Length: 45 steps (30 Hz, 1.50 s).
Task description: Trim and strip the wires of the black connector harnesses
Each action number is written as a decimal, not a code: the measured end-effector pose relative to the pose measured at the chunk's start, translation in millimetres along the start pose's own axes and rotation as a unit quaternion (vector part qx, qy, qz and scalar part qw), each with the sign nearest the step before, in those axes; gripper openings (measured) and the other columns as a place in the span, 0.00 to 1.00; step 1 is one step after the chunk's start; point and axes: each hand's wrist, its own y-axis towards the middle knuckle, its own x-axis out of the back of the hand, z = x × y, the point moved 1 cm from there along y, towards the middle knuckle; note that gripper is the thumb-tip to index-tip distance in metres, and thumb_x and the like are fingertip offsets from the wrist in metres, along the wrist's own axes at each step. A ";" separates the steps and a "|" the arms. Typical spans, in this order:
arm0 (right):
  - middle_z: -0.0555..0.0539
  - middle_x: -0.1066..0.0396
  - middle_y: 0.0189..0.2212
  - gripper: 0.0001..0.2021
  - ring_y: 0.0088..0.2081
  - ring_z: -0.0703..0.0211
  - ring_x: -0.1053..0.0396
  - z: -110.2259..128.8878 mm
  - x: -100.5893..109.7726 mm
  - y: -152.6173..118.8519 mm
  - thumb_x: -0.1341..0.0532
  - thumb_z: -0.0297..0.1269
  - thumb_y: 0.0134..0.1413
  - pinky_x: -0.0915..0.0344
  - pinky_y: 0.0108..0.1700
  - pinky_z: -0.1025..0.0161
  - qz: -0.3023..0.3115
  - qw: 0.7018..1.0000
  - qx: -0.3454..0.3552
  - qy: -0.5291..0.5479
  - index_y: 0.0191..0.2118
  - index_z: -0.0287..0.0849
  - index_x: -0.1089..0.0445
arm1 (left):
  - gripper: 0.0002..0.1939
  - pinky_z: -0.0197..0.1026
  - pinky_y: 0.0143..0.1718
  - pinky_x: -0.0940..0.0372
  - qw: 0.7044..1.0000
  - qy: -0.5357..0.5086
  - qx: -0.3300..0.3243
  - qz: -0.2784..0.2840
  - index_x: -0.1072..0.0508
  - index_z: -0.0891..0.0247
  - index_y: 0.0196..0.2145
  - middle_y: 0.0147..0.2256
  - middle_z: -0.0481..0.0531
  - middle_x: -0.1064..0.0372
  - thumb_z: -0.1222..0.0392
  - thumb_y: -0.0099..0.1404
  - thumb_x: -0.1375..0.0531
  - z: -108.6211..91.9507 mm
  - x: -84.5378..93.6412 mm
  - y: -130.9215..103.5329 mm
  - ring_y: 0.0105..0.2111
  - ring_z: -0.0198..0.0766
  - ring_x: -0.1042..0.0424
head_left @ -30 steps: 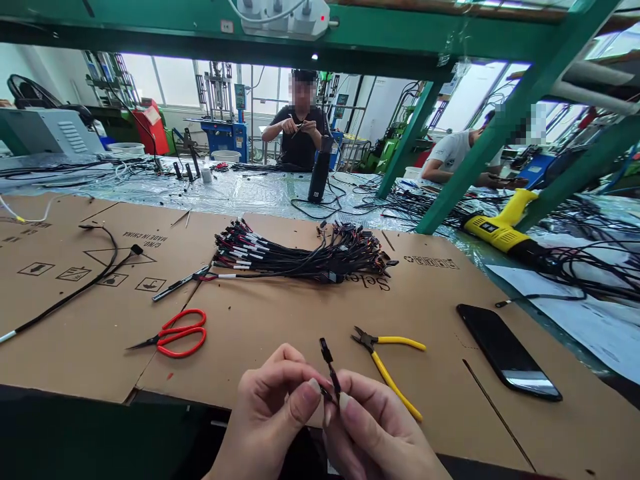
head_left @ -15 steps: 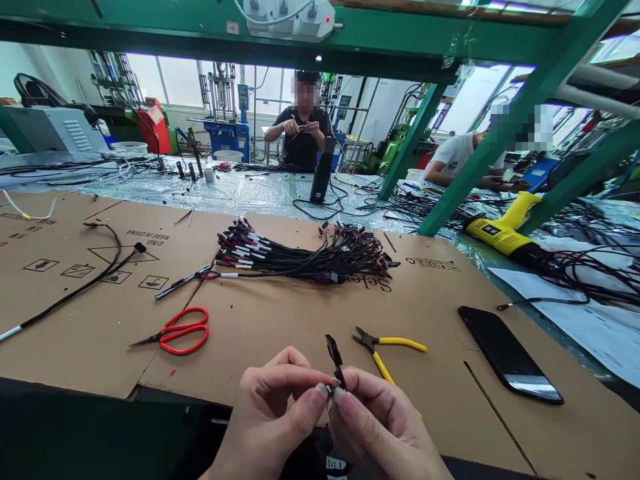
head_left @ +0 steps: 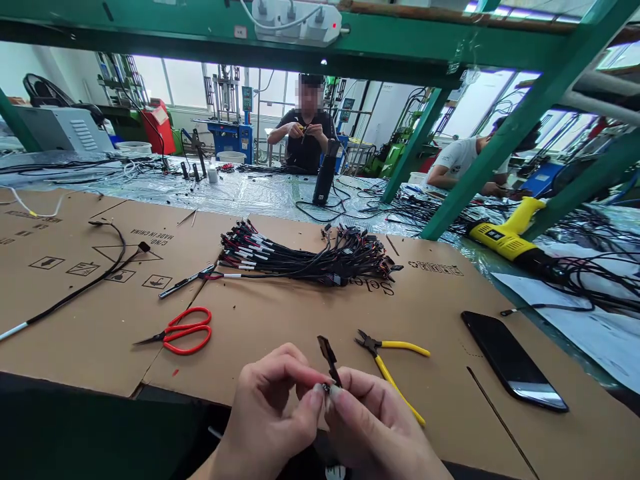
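Head view: the left hand and right hand pinch 1 black cable end by the surface's near edge, probably to steady so small a part. Red scissors and yellow-handled cutters flank them, presumably for reach; the cable bundle lies farther in, perhaps leaving elbow room.

My head view: left hand and right hand pinch thin black cable end; yellow-handled metal cutters near, black cable bundle beyond.

A slim black cable end tilts above pinching fingers.
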 end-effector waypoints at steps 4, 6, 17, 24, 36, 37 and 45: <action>0.54 0.46 0.21 0.23 0.23 0.71 0.52 13.1 2.2 -8.4 0.34 0.54 0.43 0.54 0.24 0.70 -0.139 0.970 0.007 -0.200 0.34 0.38 0.36 | 0.05 0.31 0.26 0.36 0.974 0.160 -0.123 0.103 0.23 0.70 0.30 0.24 0.54 0.33 0.71 0.56 0.40 -16.4 15.1 6.6 0.24 0.32 0.33; 0.53 0.47 0.22 0.20 0.25 0.69 0.51 23.2 0.3 -7.6 0.38 0.53 0.49 0.53 0.25 0.69 -0.071 0.958 -0.003 -0.278 0.29 0.38 0.36 | 0.06 0.32 0.26 0.35 0.947 0.235 -0.154 0.155 0.23 0.72 0.31 0.25 0.57 0.32 0.70 0.59 0.41 -23.2 20.6 9.3 0.26 0.34 0.32; 0.49 0.41 0.19 0.19 0.26 0.62 0.42 33.2 -5.1 -11.0 0.41 0.54 0.50 0.43 0.25 0.68 -0.017 0.905 0.101 -0.414 0.28 0.39 0.31 | 0.11 0.36 0.23 0.41 0.737 0.531 -0.328 0.261 0.27 0.68 0.25 0.22 0.53 0.34 0.73 0.60 0.47 -53.1 20.1 8.1 0.21 0.34 0.39; 0.48 0.39 0.21 0.21 0.27 0.61 0.39 33.5 -4.0 -8.6 0.41 0.55 0.50 0.40 0.27 0.68 -0.024 0.898 0.110 -0.425 0.31 0.39 0.29 | 0.08 0.33 0.22 0.46 0.827 0.444 -0.274 0.213 0.32 0.70 0.21 0.20 0.49 0.39 0.75 0.55 0.45 -34.9 28.1 2.9 0.20 0.30 0.43; 0.47 0.37 0.24 0.18 0.26 0.63 0.40 35.9 -5.2 -6.9 0.51 0.47 0.61 0.41 0.27 0.68 0.058 0.848 0.078 -0.521 0.29 0.38 0.35 | 0.08 0.30 0.26 0.44 0.901 0.314 -0.040 0.298 0.26 0.68 0.34 0.27 0.50 0.34 0.66 0.65 0.45 -31.9 41.2 5.7 0.26 0.30 0.37; 0.47 0.36 0.24 0.18 0.26 0.63 0.39 35.2 -5.1 -7.4 0.51 0.46 0.61 0.41 0.27 0.68 0.054 0.834 0.092 -0.542 0.29 0.38 0.34 | 0.07 0.30 0.26 0.44 0.897 0.322 -0.047 0.299 0.26 0.68 0.33 0.27 0.49 0.35 0.67 0.65 0.45 -33.0 41.1 6.0 0.25 0.29 0.38; 0.46 0.30 0.27 0.16 0.28 0.62 0.34 34.3 -11.1 -3.9 0.50 0.42 0.61 0.40 0.28 0.67 0.066 0.792 0.152 -0.588 0.30 0.39 0.32 | 0.06 0.30 0.32 0.44 0.848 0.380 -0.077 0.361 0.29 0.63 0.38 0.30 0.46 0.34 0.67 0.66 0.46 -38.2 49.9 7.2 0.29 0.29 0.36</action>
